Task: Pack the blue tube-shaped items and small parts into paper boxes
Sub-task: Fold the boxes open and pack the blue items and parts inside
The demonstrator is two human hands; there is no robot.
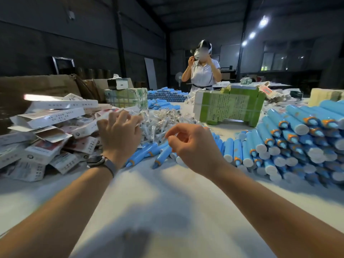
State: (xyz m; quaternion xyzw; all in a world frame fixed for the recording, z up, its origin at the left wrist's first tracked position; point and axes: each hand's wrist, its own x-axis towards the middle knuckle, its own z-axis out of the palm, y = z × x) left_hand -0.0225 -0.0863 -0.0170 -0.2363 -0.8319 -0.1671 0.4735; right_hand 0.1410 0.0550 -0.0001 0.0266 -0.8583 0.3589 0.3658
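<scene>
Forearms are stretched from the near edge over the white table, a dark watch being worn on the left wrist. The left hand is held above the table with fingers spread and relaxed, nothing being gripped, just beside the pile of white paper boxes heaped at the left. The right hand is raised with fingers loosely curled and thumb near forefinger; whether anything is pinched cannot be told. A few loose blue tubes are seen lying on the table under and between the hands. To the right, a large stack of blue tubes is laid in rows, white ends and orange-ringed tips showing. Beyond the hands, a heap of small parts in clear wrappers is spread. Farther off, a green bundle is set, and more tubes are piled behind. At the far side, another person is seen standing with both hands raised to the head.
</scene>
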